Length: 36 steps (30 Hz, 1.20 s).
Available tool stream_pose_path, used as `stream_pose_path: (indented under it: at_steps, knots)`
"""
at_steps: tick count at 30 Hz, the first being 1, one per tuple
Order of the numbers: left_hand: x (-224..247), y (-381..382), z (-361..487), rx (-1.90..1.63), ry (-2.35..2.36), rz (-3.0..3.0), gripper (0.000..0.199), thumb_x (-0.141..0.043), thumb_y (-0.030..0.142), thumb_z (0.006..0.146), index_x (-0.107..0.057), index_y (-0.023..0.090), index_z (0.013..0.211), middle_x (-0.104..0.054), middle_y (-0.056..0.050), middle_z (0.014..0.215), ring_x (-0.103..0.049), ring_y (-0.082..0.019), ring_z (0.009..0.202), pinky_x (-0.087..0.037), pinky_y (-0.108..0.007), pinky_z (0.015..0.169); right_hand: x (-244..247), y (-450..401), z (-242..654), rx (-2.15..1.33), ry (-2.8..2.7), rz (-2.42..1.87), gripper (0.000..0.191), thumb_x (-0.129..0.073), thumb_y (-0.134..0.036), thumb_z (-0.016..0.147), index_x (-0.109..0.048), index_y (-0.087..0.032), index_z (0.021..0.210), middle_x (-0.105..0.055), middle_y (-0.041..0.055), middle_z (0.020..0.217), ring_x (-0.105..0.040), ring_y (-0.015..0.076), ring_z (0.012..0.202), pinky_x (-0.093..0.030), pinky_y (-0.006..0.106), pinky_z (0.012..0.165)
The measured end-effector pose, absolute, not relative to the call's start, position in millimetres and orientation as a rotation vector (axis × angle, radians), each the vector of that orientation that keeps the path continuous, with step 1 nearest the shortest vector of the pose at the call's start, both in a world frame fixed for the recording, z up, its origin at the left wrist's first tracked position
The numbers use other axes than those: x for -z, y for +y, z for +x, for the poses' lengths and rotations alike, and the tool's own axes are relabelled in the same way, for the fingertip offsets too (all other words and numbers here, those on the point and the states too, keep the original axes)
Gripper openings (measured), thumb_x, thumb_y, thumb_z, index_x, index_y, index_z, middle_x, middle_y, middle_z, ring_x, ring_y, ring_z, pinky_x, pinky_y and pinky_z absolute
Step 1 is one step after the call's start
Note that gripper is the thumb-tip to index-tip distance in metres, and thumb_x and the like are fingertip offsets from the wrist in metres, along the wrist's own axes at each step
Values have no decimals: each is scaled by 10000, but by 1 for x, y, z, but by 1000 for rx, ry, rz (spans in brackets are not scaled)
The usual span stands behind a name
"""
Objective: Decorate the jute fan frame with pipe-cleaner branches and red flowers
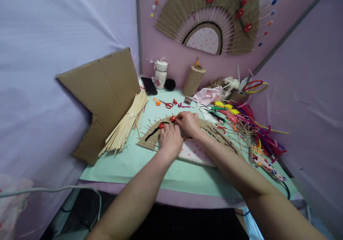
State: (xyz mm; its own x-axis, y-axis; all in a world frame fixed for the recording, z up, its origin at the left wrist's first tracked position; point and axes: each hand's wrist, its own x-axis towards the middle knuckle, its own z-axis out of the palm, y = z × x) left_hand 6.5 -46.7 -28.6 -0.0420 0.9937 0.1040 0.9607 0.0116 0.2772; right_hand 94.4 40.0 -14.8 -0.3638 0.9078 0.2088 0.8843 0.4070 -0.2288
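From my distant post I saw the woven fan (196, 148) lying flat on the surface (150, 168), long axis left to right, its upper red flower (172, 118) just left of my right hand (189, 123), whose fingers came together, their grip unclear to me, while my left hand (171, 140) rested bent upon it.

Pale green tabletop (150, 168) | under left hand (171, 140) and right hand (188, 123): woven fan (197, 152) | left of both: tied stick bundle (125, 124) | beyond: scissors (168, 105), white bottle (160, 78), twine spool (194, 82) | right of both: green-handled pliers (217, 116), pipe cleaners (268, 141), patterned corded tool (266, 165)
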Motion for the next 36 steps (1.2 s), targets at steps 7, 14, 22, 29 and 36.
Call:
stream_pose_path:
  at_steps: [7,14,22,29,36]
  knots:
    - [32,-46,6,-419,2144,2089,488,-592,461,875,-550,96,1196,-543,-205,1330,-448,-329,1209,-368,-443,972,6,52,85,354,-2697,-1191,213,-500,-258,952,-682,-171,883,-661,91,946,-449,236,980,-201,387,808]
    - [29,-47,5,-463,2138,2052,499,-529,485,909,-564,89,1210,-538,-196,1366,-450,-316,1209,-351,-445,1018,-3,63,79,515,-2877,-1003,205,-498,-210,942,-693,-155,917,-635,112,953,-412,247,981,-196,399,817]
    - [29,-45,2,-454,2133,2039,544,-495,512,918,-529,112,1284,-557,-177,1344,-460,-308,1193,-369,-444,989,-9,64,73,567,-2986,-917,235,-476,-208,947,-698,-134,916,-642,135,970,-419,262,982,-206,405,799]
    - [29,-44,-1,-427,2119,2077,630,-393,599,925,-542,108,1291,-582,-156,1319,-449,-320,1193,-349,-456,997,-8,64,70,563,-3026,-886,229,-476,-190,944,-695,-130,914,-653,132,976,-434,264,990,-216,408,818]
    - [20,-46,-1,-290,2109,2075,673,-348,630,921,-526,134,1340,-554,-146,1377,-405,-331,1234,-324,-460,1021,-7,60,67,439,-3041,-924,205,-515,-205,926,-705,-130,901,-669,132,971,-454,258,1000,-219,397,822]
